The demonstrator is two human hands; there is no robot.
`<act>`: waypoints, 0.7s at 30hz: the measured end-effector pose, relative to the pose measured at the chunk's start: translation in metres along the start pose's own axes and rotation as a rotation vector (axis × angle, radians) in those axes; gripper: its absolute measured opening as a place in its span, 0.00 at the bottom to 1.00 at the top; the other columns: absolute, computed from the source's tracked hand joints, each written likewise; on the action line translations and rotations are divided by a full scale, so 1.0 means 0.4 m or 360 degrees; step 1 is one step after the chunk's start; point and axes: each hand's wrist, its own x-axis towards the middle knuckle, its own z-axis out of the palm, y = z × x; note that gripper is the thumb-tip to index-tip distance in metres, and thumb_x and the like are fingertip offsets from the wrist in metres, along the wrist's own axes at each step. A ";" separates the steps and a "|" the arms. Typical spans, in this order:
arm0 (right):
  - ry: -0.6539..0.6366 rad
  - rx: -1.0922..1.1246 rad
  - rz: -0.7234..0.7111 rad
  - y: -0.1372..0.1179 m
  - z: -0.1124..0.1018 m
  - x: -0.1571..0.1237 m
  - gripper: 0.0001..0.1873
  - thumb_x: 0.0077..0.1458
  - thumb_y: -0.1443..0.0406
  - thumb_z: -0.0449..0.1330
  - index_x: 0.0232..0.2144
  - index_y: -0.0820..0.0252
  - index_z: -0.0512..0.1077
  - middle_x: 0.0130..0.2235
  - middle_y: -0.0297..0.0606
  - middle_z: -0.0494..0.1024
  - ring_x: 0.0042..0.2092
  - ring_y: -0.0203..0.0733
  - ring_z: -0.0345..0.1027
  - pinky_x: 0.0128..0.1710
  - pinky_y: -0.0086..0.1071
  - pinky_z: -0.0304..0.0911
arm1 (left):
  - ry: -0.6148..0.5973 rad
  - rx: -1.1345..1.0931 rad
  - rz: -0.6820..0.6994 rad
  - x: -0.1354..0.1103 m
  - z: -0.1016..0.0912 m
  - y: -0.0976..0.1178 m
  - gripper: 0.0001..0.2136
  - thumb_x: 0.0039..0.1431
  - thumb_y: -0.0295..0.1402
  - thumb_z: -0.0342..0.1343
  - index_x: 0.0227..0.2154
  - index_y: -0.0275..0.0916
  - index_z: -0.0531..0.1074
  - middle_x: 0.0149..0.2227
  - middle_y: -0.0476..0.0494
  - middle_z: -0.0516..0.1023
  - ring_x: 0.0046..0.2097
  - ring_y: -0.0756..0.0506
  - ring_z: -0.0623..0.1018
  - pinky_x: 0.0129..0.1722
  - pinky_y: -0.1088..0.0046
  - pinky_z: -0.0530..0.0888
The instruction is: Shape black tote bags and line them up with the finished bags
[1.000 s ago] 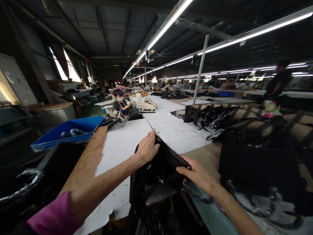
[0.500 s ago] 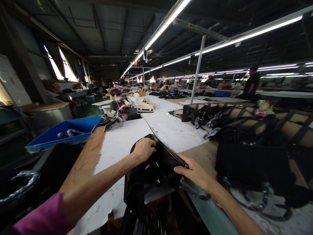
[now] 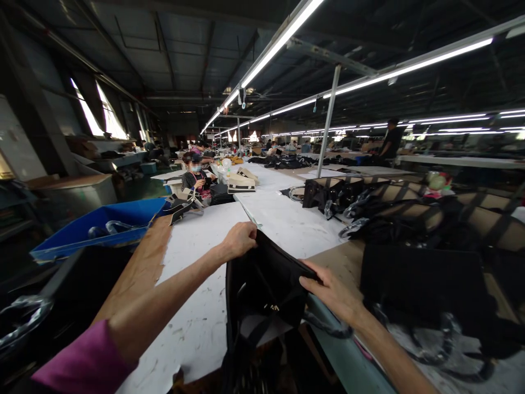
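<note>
A black handbag stands between my hands at the near edge of the table, its mouth facing me and some small shiny metal bits showing on it. My left hand is closed on the upper left corner of its rim. At the right end of the same rim, my right hand grips the edge, thumb on the near side and fingers behind. A plastic-wrapped handle hangs below my right hand. The lower part of the bag is dark and hard to make out.
White paper covers much of the table. Several black bags with tan panels are piled to the right. At the left is a blue bin. A co-worker sits beyond beside cream-coloured pieces. A metal post rises behind.
My left hand has moved from the inner side of the bag to its top left corner. The rim now stands straighter and the mouth looks wider. My right hand has shifted slightly right.
</note>
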 end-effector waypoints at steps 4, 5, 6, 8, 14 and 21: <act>-0.0031 -0.0103 0.0004 -0.006 -0.014 0.000 0.23 0.50 0.61 0.51 0.50 0.58 0.63 0.41 0.35 0.73 0.41 0.44 0.65 0.42 0.33 0.59 | -0.0060 -0.0057 0.0071 0.033 -0.002 -0.001 0.06 0.38 0.26 0.53 0.24 0.37 0.66 0.24 0.52 0.68 0.29 0.50 0.67 0.27 0.77 0.61; -0.0047 -0.0105 0.0011 -0.007 -0.017 0.001 0.23 0.50 0.61 0.51 0.50 0.58 0.63 0.41 0.34 0.73 0.41 0.44 0.65 0.43 0.34 0.59 | -0.0063 -0.0089 0.0079 0.036 0.000 -0.001 0.10 0.37 0.25 0.54 0.28 0.37 0.66 0.27 0.51 0.70 0.30 0.50 0.68 0.27 0.77 0.62; -0.0055 -0.0102 0.0016 -0.007 -0.018 0.002 0.23 0.51 0.61 0.50 0.50 0.58 0.62 0.42 0.34 0.73 0.42 0.44 0.65 0.44 0.34 0.59 | -0.0073 -0.0141 0.0089 0.037 0.002 -0.003 0.15 0.37 0.25 0.54 0.33 0.38 0.65 0.30 0.51 0.71 0.31 0.49 0.68 0.28 0.77 0.63; -0.0054 -0.0104 0.0020 -0.006 -0.022 0.003 0.23 0.51 0.61 0.50 0.51 0.58 0.62 0.43 0.35 0.72 0.43 0.44 0.65 0.45 0.34 0.58 | -0.0122 -0.0276 0.0121 0.037 0.006 -0.010 0.23 0.36 0.25 0.55 0.41 0.38 0.62 0.35 0.50 0.72 0.33 0.49 0.69 0.31 0.77 0.64; -0.0068 -0.0089 0.0051 -0.002 -0.033 0.009 0.25 0.51 0.60 0.50 0.52 0.60 0.61 0.44 0.37 0.72 0.42 0.46 0.65 0.46 0.37 0.58 | -0.0303 -0.0415 0.0193 0.047 0.007 -0.039 0.16 0.38 0.25 0.55 0.35 0.37 0.70 0.33 0.50 0.74 0.37 0.47 0.70 0.38 0.75 0.65; -0.0050 -0.0069 0.0077 0.012 -0.027 0.012 0.26 0.51 0.59 0.51 0.52 0.61 0.60 0.47 0.37 0.70 0.47 0.47 0.62 0.48 0.36 0.56 | -0.0351 -0.0689 0.0107 0.071 0.022 -0.068 0.15 0.36 0.25 0.56 0.33 0.35 0.71 0.32 0.49 0.75 0.36 0.47 0.71 0.39 0.74 0.66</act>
